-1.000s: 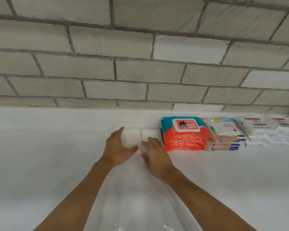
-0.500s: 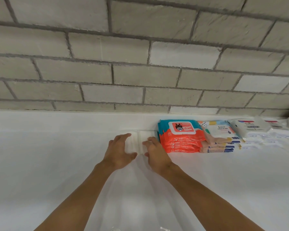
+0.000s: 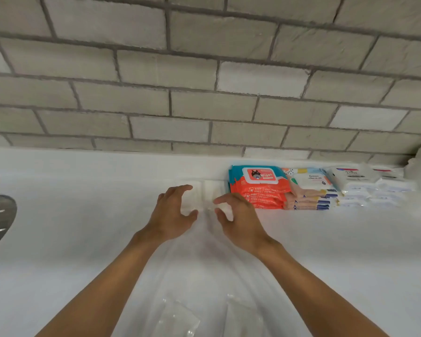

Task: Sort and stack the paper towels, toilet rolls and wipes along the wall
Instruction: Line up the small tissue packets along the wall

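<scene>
My left hand [image 3: 173, 212] and right hand [image 3: 238, 215] hover open, fingers spread, over the white packs [image 3: 210, 190], which lie just left of the orange wipes stack [image 3: 259, 188], so the row runs unbroken along the wall [image 3: 204, 93].

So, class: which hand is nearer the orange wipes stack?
Right. The right hand sits just beside the orange wipes stack, at its left edge; the left hand is farther left.

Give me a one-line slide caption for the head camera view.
Both hands open over white packs beside the orange wipes stack.
</scene>
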The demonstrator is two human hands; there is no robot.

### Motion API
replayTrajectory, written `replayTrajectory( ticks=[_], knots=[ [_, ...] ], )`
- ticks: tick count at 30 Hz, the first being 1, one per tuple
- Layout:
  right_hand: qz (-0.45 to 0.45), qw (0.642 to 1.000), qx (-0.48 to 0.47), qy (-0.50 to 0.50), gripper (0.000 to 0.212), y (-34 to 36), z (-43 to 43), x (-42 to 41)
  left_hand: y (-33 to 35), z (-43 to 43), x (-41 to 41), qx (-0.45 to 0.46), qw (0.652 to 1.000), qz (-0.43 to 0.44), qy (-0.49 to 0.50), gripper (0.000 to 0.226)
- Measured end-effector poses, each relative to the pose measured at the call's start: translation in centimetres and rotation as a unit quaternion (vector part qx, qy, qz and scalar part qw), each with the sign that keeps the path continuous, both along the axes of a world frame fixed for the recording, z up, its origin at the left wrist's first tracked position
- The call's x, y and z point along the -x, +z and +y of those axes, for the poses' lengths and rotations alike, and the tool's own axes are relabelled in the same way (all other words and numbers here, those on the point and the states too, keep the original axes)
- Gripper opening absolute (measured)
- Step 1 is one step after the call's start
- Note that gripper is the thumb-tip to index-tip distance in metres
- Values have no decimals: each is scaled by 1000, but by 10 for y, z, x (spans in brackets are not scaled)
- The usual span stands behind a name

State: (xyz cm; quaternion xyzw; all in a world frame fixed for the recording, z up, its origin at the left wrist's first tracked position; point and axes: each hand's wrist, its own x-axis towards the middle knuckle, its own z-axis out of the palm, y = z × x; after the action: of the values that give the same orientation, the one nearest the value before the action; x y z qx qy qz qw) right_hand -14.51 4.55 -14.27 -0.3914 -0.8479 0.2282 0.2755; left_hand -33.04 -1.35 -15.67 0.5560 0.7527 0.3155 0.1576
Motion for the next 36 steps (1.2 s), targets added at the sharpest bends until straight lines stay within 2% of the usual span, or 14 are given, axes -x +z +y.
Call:
replayTrajectory(
  ticks=[3,7,11,13,15,20,24,30,36],
  knots=[
    [11,997,57,-41,19,13,-20,-23,10,-27,-10,-4,1000,-3,-7,56],
    [4,992,103,-72,17,15,-53,-53,19,-63,-26,34,999,-16,-22,45],
    [-67,979,167,-92,27,6,-88,-78,19,-96,-39,45,999,0,-25,44],
    [-113,959,240,-96,37,2,-105,-87,16,-111,-43,83,996,-5,-46,46],
    [-156,944,273,-95,47,-3,-120,-95,12,-126,-45,134,989,-12,-66,50],
    [-228,922,290,-119,84,-3,-156,-99,5,-155,-48,258,964,31,-60,75],
    [-283,917,238,-150,108,-12,-185,-89,2,-171,-62,298,952,62,-45,92],
    [-272,926,206,-162,102,-26,-199,-76,-5,-180,-73,322,946,30,-10,99],
    [-193,937,233,-176,98,-26,-194,-72,-2,-181,-69,307,952,-11,5,91]
  ],
)
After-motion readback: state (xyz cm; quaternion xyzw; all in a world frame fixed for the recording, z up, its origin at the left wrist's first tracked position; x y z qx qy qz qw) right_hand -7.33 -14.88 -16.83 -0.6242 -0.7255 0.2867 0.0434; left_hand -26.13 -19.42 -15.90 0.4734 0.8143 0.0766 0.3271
